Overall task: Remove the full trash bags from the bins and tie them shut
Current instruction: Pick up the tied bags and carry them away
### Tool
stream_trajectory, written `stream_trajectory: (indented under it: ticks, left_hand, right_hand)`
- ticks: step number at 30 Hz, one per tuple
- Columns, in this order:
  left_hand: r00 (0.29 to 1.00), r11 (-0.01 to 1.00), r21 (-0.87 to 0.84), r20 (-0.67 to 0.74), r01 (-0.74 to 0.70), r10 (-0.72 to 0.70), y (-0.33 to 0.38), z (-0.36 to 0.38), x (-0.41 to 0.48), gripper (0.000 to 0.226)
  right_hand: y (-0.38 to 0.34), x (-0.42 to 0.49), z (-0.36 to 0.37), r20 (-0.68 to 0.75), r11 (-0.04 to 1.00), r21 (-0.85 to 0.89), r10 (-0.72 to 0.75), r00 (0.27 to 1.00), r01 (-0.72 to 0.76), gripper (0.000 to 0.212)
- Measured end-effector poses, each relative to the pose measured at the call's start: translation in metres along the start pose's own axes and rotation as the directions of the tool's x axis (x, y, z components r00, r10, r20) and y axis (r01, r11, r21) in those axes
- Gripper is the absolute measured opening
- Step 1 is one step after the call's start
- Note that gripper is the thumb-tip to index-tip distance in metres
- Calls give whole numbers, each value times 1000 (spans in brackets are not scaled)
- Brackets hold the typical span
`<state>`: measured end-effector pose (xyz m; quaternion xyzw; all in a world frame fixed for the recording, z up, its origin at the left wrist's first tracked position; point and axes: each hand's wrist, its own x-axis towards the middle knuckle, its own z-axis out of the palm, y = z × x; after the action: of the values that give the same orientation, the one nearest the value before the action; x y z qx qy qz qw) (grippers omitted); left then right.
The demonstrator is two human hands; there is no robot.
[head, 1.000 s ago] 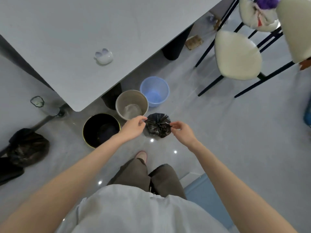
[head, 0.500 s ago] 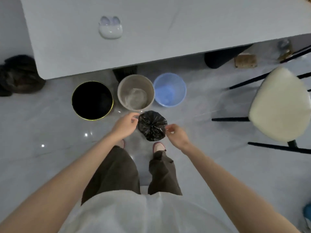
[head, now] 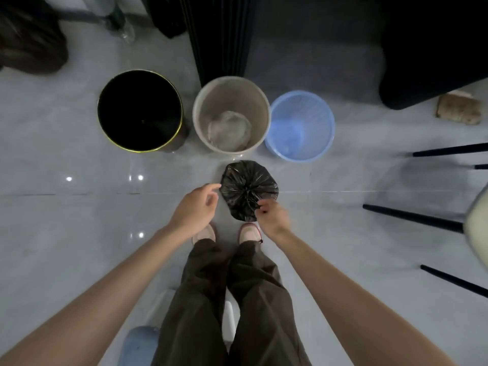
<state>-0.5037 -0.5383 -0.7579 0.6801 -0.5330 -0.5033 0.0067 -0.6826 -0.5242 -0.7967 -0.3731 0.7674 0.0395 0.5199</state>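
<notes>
Head view: a person is standing over a black trash bag [head: 248,190] on the grey floor [head: 79,233], with both hands down at it.

The bag is sitting gathered at its top, just in front of the shoes [head: 227,233] and near the row of three bins: a black bin [head: 140,110] with a yellow rim on the left, a beige bin [head: 231,113] in the middle and a blue mesh bin [head: 299,125] on the right. The right hand [head: 270,213] is pinching the bunched plastic at the bag's near edge, fingers drawn together, though it is blurred. The left hand [head: 195,207] is hovering just beside the bag's left edge, fingers loosely spread and curled, gripping nothing. Black chair legs [head: 412,215] are reaching in from the right.
</notes>
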Motion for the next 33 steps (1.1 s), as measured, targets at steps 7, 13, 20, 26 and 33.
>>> stream_trajectory:
  ticks: [7,13,20,26,33]
  left_hand:
    - [1000,999,-38,-23,-10,10,-69,73,76,38]
    - [999,999,-40,-6,-33,33,-110,128,130,40]
    - [999,998,-41,-12,-40,40,-133,138,138,41]
    - [993,996,2,-65,-93,93,-113,100,93,43]
    - [946,955,244,-232,-169,226,-70,24,2,51]
  right_hand:
    - [50,104,75,-62,993,107,48,997,-41,41]
    - [77,176,116,-111,993,116,43,993,-30,46]
    - [79,192,130,-195,996,39,-76,978,85,25]
    - [58,130,100,-223,962,-84,-272,936,260,37]
    - [-7,0,52,-7,858,-178,-491,871,482,33]
